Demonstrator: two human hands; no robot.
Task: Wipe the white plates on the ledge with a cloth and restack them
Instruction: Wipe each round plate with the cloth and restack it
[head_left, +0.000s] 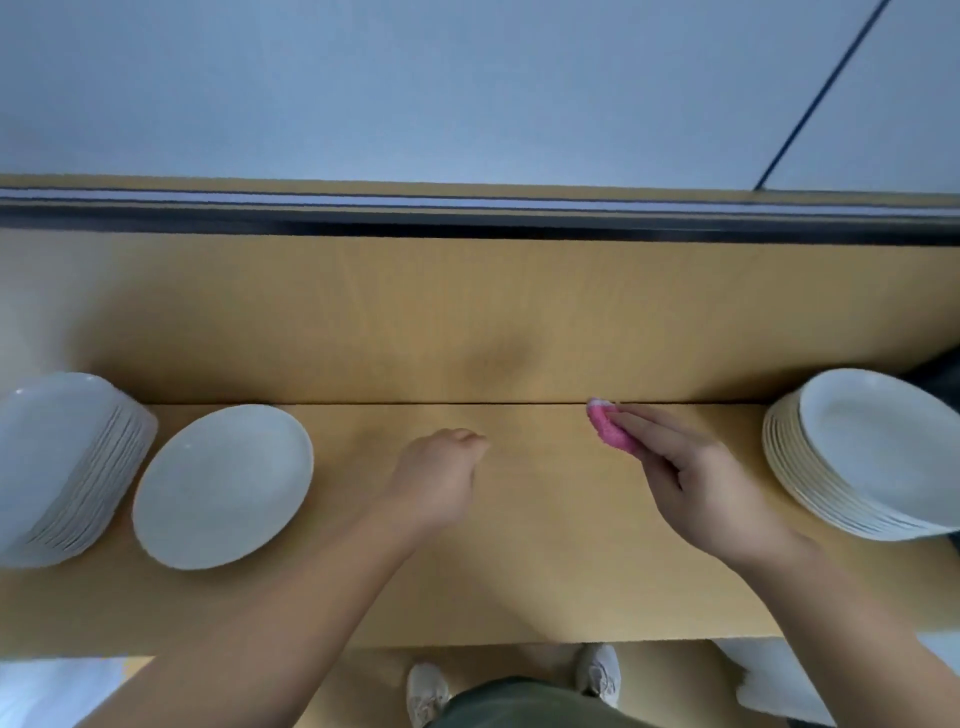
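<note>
Both bare forearms reach in from the near edge of the desk (540, 545) and angle towards its middle. The left hand (441, 470) hovers over the centre of the desk, back uppermost, its fingers loosely curled under and holding nothing. The right hand (701, 483) is right of centre, well apart from the left. Its fingers (649, 423) stretch almost straight towards the desk's far half, and with the thumb they pinch a bunched pink cloth (613, 431) at their tips.
</note>
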